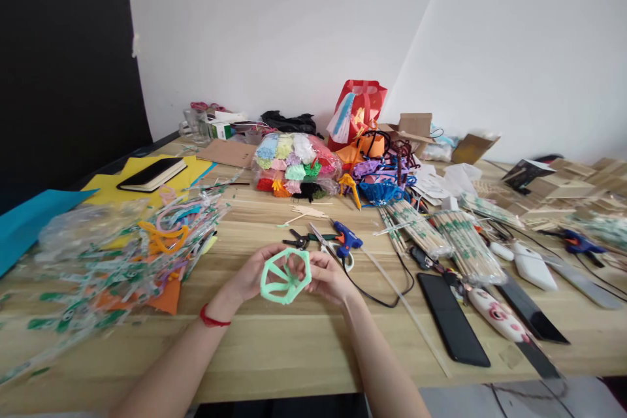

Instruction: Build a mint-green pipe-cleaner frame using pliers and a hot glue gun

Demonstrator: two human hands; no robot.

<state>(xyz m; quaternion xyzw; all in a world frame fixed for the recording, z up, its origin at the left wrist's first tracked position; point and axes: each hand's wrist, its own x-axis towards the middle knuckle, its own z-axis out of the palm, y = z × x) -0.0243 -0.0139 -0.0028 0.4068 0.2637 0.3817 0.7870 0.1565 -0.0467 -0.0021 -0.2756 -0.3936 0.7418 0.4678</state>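
A light green frame (285, 276) with a many-sided outer rim and spokes that meet inside it is held up over the near middle of the table. My left hand (255, 276) grips its left side, fingers partly hidden behind the frame. On the right side, my right hand (326, 274) pinches the rim between thumb and fingers. Just beyond the hands lie scissors (329, 245) with white handles, black-handled pliers (297, 240) and a blue glue gun (347, 240) with a black cord.
Plastic wrappers and scraps (147, 268) heap at left, beside a black notebook (153, 174). A bag of colourful bundles (295, 166) and a red bag (360, 111) stand behind. Wrapped sticks (467, 248) and a black phone (453, 320) lie at right.
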